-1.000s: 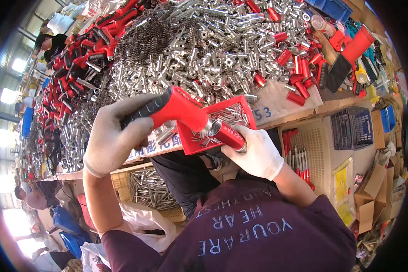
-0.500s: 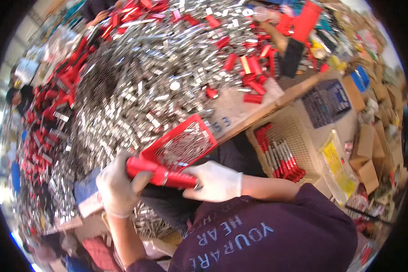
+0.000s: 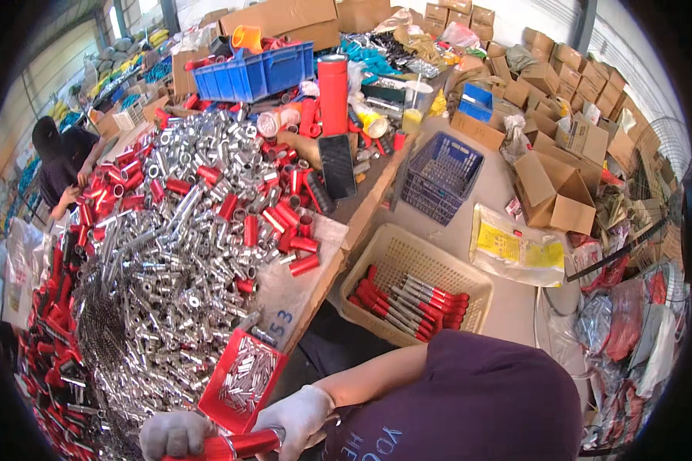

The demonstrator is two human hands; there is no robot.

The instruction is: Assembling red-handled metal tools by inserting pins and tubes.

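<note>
At the lower edge, my left hand (image 3: 175, 436) in a white knit glove is closed over one end of a red tube (image 3: 242, 444) with a silver band. My right hand (image 3: 300, 417), also gloved, grips its other end, where a bit of metal shows by the fingers. The tube's lower part is cut off by the picture's edge. Just beyond both hands, a red bin (image 3: 263, 399) holds many small silver pins (image 3: 247, 373). Left of it, a large heap of silver metal parts (image 3: 161, 284) covers the table, with red sleeves (image 3: 288, 219) among them.
A beige basket (image 3: 469, 296) holds several red-handled silver tools (image 3: 415, 303). Beyond stand a blue crate (image 3: 446, 173), a phone (image 3: 336, 173), a red cylinder (image 3: 333, 92) and a blue bin (image 3: 257, 73). An open carton (image 3: 557, 188) sits right. Another person (image 3: 61, 157) works far left.
The view has swung up and to the right, so my hands and the red tube now appear lower. Both hands still hold the tube, close by the red bin.
</note>
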